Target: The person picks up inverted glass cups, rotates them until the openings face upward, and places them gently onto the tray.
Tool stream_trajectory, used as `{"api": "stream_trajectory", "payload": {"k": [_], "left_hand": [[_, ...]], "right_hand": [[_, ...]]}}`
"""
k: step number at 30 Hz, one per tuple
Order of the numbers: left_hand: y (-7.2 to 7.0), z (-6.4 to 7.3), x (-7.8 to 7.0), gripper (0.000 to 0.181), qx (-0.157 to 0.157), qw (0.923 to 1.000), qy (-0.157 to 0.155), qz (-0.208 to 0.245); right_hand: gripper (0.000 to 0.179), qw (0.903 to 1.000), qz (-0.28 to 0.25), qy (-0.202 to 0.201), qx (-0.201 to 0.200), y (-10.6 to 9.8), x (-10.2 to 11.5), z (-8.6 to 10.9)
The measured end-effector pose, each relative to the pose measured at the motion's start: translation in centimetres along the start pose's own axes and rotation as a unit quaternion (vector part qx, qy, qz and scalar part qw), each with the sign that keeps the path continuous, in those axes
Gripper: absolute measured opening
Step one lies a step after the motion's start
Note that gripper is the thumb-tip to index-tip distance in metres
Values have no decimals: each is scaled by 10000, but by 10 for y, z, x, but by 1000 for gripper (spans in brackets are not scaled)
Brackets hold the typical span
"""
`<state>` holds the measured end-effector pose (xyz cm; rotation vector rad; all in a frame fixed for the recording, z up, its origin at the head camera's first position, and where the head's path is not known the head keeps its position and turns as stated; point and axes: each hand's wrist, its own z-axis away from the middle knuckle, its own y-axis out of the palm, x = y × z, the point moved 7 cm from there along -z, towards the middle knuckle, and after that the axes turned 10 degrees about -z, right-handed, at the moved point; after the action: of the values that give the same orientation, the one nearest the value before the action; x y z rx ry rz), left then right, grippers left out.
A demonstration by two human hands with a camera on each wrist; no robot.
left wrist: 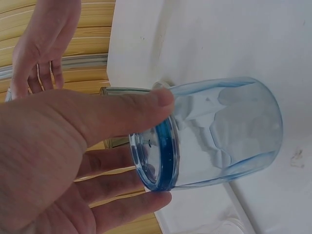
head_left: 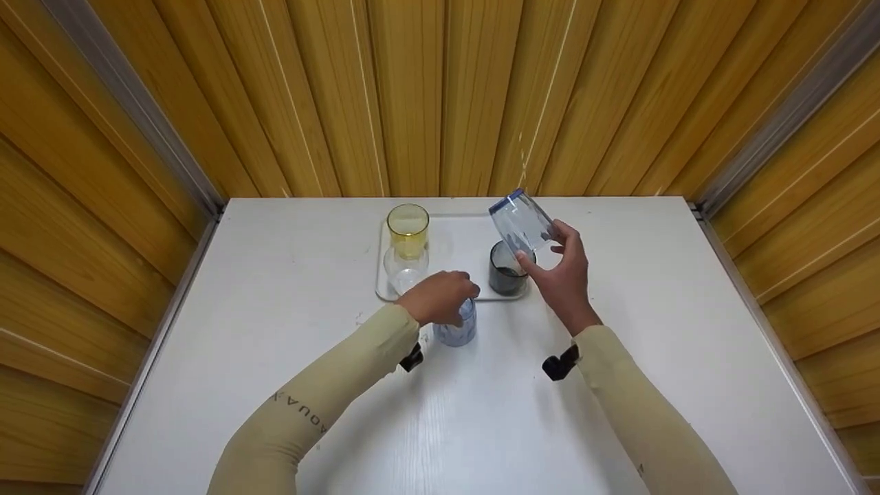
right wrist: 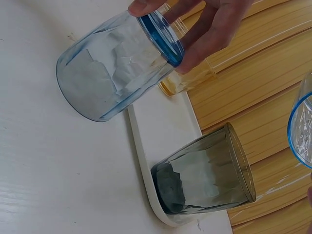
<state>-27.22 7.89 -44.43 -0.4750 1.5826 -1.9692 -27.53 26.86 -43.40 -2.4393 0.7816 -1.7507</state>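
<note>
My left hand (head_left: 440,297) grips a light-blue drinking glass (head_left: 459,328) from above, just in front of the tray. Thumb and fingers pinch its thick blue base (left wrist: 166,151) in the left wrist view, so the glass is upside down with its wide mouth toward the table. My right hand (head_left: 567,278) holds a second clear bluish glass (head_left: 520,221), tilted in the air, its blue-edged end pointing up and left. Below it a grey glass (head_left: 507,275) stands on the white tray (head_left: 455,237). Only a slice of the raised glass (right wrist: 303,129) enters the right wrist view.
A yellow glass (head_left: 408,227) stands at the tray's back left, with a clear glass (head_left: 405,271) right in front of it. The tray lies near the back of the white table (head_left: 289,275), close to the wood-plank wall (head_left: 412,96).
</note>
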Motion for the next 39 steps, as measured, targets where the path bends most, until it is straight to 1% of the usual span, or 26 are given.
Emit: {"api": "stream_trajectory", "payload": {"k": [6,15,17,21,25,34,39], "left_hand": [[0,-2,1,50,33,10000,-89,-6],[1,-3,-2,51,85,9999,-91,33],[0,-3,-3,50,64,10000,-70,28],[-1,-2,-4,49,-98,9999,39,-10],[-1,-2,-5,47,-216,9997,75,-23],[1,-4,-5,50,-101,9999,-30,49],[1,-3,-4,52,-6,9998,-138,106]], "right_hand": [[76,10000,-33,-59,32,-1,2,-6],[78,10000,81,16,33,-6,0,-11],[78,9999,113,30,21,-6,-1,-12],[77,9999,136,6,43,-5,-2,-14],[77,9998,210,-13,55,-5,-2,-16],[76,9992,408,12,35,-5,-6,-22],[77,9987,506,-2,38,-4,-6,-24]]}}
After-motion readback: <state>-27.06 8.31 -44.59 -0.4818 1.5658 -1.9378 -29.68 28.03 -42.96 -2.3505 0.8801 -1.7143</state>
